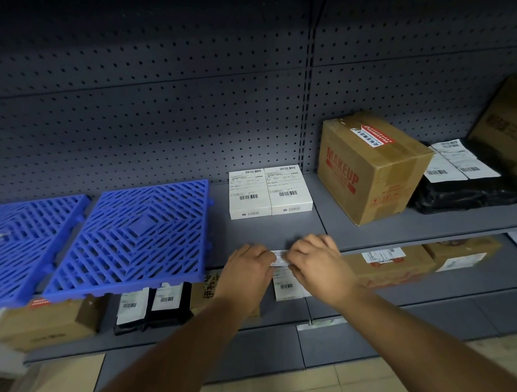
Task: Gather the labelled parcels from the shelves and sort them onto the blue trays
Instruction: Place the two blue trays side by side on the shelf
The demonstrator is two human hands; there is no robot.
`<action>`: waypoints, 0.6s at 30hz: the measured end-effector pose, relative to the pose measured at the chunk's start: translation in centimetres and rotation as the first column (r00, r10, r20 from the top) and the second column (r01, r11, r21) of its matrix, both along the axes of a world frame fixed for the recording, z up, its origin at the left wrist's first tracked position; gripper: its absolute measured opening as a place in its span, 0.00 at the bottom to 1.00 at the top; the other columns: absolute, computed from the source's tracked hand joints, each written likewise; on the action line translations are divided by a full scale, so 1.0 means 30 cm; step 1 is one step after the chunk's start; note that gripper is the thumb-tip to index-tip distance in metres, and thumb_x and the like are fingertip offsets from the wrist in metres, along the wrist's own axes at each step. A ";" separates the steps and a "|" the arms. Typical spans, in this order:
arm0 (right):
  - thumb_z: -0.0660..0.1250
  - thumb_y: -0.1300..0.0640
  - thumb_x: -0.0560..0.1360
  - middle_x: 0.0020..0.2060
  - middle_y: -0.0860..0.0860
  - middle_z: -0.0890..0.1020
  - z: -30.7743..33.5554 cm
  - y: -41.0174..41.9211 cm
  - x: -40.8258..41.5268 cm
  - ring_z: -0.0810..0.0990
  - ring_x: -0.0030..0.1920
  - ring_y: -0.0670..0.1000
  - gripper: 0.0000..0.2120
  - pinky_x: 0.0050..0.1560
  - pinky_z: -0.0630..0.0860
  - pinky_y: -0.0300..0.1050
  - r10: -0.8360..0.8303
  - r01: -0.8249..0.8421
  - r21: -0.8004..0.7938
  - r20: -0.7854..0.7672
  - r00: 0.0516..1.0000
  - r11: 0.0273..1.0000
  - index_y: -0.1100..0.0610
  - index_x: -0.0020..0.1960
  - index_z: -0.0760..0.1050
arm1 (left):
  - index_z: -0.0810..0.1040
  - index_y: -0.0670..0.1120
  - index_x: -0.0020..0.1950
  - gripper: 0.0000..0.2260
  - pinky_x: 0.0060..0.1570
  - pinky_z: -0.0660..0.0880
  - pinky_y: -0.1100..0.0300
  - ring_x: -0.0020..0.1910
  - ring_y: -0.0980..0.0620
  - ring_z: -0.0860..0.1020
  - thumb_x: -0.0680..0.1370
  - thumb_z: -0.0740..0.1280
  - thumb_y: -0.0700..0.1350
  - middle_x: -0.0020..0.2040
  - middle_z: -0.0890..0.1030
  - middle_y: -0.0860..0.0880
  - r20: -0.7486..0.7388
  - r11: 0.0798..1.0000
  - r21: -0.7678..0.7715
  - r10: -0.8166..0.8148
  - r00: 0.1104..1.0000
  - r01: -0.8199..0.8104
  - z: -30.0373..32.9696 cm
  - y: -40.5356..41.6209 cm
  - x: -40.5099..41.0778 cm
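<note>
Both hands meet at the front edge of the grey metal upper shelf (276, 227), gripping one flat white labelled parcel (278, 258) between them. The left hand (249, 265) holds its left end with curled fingers and the right hand (315, 259) holds its right end the same way. The parcel's long axis seems to run front to back, its far end raised at the shelf edge and its near end, with a barcode, hanging toward the lower shelf (372, 315); the hands hide much of it.

Two blue slatted plastic trays (141, 235) lie side by side on the left part of the upper shelf, overhanging its front edge. Two white labelled boxes (268, 189) sit touching each other toward the shelf's back, long axes front to back. To their right stands one brown cardboard box printed MAKEUP (370, 168), turned corner-forward, then one black plastic bag parcel (468, 188) carrying two white labels.

On the lower shelf lie two black pouches with white labels (150, 308) and several brown cartons.
</note>
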State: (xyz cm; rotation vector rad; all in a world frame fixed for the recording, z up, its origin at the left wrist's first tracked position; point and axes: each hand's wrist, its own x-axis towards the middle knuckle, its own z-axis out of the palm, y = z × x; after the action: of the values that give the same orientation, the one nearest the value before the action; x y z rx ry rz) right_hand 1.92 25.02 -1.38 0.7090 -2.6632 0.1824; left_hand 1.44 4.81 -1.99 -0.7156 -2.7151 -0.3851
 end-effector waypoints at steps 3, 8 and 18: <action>0.75 0.54 0.73 0.41 0.42 0.81 0.009 -0.005 0.003 0.76 0.49 0.51 0.03 0.53 0.68 0.47 0.012 -0.012 -0.008 0.012 1.000 1.000 0.48 0.47 0.83 | 0.82 0.49 0.44 0.05 0.41 0.77 0.53 0.41 0.47 0.78 0.78 0.67 0.46 0.42 0.79 0.51 -0.021 1.000 -0.026 -0.005 1.000 0.005 0.017 -0.012 0.009; 0.73 0.54 0.73 0.40 0.42 0.81 0.049 -0.029 0.006 0.76 0.48 0.51 0.02 0.51 0.70 0.49 -0.008 0.009 -0.039 0.012 1.000 0.999 0.47 0.45 0.82 | 0.81 0.49 0.42 0.04 0.39 0.76 0.52 0.38 0.48 0.78 0.73 0.73 0.41 0.38 0.79 0.51 -0.020 0.999 -0.036 0.023 1.000 -0.023 0.077 -0.036 0.028; 0.72 0.53 0.75 0.40 0.43 0.82 0.139 -0.193 -0.001 0.76 0.47 0.53 0.01 0.51 0.65 0.47 -0.033 0.024 -0.138 -0.064 0.997 0.990 0.49 0.44 0.82 | 0.81 0.46 0.39 0.07 0.37 0.78 0.50 0.35 0.47 0.77 0.72 0.76 0.36 0.34 0.79 0.49 -0.127 0.998 0.000 0.059 0.990 -0.060 0.190 -0.184 0.035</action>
State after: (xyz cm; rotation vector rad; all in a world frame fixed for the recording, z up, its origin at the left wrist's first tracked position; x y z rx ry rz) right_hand 1.89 19.24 2.80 0.6225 -2.5670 0.3250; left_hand 2.50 -0.72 3.70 -0.6362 -2.6108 -0.3096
